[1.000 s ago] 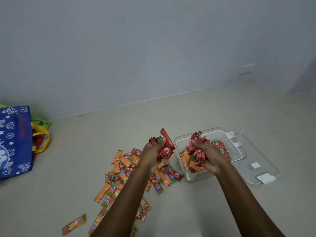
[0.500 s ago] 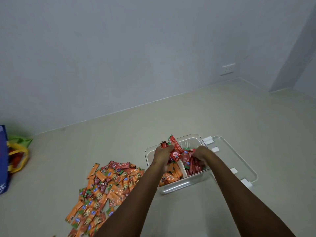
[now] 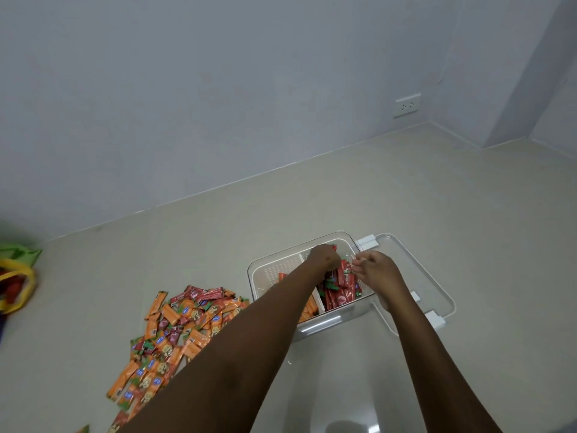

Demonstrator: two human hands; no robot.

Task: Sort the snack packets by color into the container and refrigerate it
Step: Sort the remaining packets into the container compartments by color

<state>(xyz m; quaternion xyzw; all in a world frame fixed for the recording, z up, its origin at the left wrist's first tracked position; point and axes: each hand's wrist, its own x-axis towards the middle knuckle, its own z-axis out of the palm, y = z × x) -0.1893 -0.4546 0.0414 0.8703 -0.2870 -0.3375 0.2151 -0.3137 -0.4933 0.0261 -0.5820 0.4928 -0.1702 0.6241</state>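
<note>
Floor [image 3: 406, 198] carried a loose packet pile [image 3: 175, 332] left of the clear container [image 3: 265, 270]. Red packets [image 3: 340, 292] filled its right compartment. Left hand [image 3: 324, 257] and right hand [image 3: 374, 270] reached in, fingers curled; grip unclear.

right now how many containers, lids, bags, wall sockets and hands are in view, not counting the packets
clear container: 1
clear lid: 1
bag: 1, cut off at the frame's left edge
wall socket: 1
hands: 2, left hand and right hand
Total: 6
</note>
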